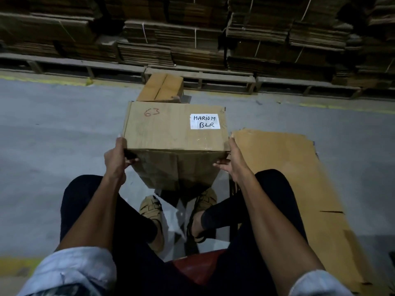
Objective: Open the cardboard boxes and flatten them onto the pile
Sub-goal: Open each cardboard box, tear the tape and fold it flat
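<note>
A closed brown cardboard box with a red "63" and a white handwritten label is held up in front of me, above my feet. My left hand grips its near left corner, thumb on the near face. My right hand grips the near right corner the same way. A second closed box stands on the floor just behind the first. Flattened cardboard lies on the floor to my right.
I sit on a red seat with my sandalled feet under the box. White plastic sheet lies between my feet. Tall stacks of strapped flat cartons on wooden pallets line the far side of the grey floor.
</note>
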Available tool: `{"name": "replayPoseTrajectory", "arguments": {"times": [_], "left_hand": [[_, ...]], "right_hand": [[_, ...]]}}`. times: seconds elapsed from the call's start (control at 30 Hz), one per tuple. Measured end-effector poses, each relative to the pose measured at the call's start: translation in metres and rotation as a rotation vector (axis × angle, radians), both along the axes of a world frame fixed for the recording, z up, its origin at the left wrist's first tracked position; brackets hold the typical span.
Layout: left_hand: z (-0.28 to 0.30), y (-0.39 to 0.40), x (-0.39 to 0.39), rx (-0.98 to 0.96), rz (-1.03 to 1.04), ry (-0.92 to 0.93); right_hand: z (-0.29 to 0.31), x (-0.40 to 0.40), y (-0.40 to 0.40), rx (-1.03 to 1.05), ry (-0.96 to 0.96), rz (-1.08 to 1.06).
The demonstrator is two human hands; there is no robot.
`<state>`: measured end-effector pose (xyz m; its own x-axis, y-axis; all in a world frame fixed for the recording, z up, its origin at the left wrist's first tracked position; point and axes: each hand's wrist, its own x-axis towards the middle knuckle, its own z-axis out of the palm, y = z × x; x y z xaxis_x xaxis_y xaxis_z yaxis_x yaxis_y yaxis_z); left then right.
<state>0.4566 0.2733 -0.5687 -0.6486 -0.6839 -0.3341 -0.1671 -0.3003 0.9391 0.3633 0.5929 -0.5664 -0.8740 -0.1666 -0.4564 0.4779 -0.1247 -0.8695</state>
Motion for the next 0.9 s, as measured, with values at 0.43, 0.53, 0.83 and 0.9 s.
{"name": "replayPoseTrajectory", "arguments": {"times": [0.43,0.53,0.83,0.9], "left_hand": [[-0.055,0.000,-0.005,-0.156,-0.157,-0.040],[-0.067,-0.005,-0.007,-0.165,-0.201,-0.115],[-0.096,-0.016,-0.012,-0.134,-0.295,-0.340],[-0.096,-0.019,-0.011,-0.153,-0.287,-0.345]], "right_hand": [[-0.084,-0.017,-0.004,0.379,0.210,0.076],[-0.090,-0.005,-0.010,0.357,0.161,0.152],[-0.127,-0.006,-0.016,0.383,0.058,0.214],[-0.126,-0.006,-0.019,0.391,0.073,0.208]]}}
